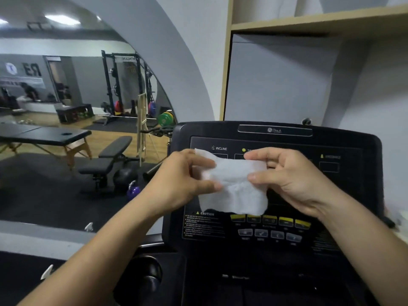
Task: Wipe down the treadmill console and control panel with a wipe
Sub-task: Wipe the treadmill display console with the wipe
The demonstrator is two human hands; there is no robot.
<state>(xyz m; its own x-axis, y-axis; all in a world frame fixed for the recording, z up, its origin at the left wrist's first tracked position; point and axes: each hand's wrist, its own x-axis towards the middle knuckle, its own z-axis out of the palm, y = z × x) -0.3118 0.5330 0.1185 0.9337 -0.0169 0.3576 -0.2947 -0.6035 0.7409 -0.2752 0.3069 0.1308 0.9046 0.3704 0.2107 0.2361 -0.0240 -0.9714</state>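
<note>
A white wipe is stretched between both my hands in front of the black treadmill console. My left hand pinches its left edge with thumb and fingers. My right hand pinches its right edge. The wipe hangs partly unfolded and hides the middle of the display. Below it lies the control panel with a row of yellow buttons and grey keys, beside a caution label. I cannot tell whether the wipe touches the console.
A large wall mirror at left reflects a gym with a bench, massage table, rack and weights. A wooden shelf hangs above the console on the grey wall. A cup holder sits at the console's lower left.
</note>
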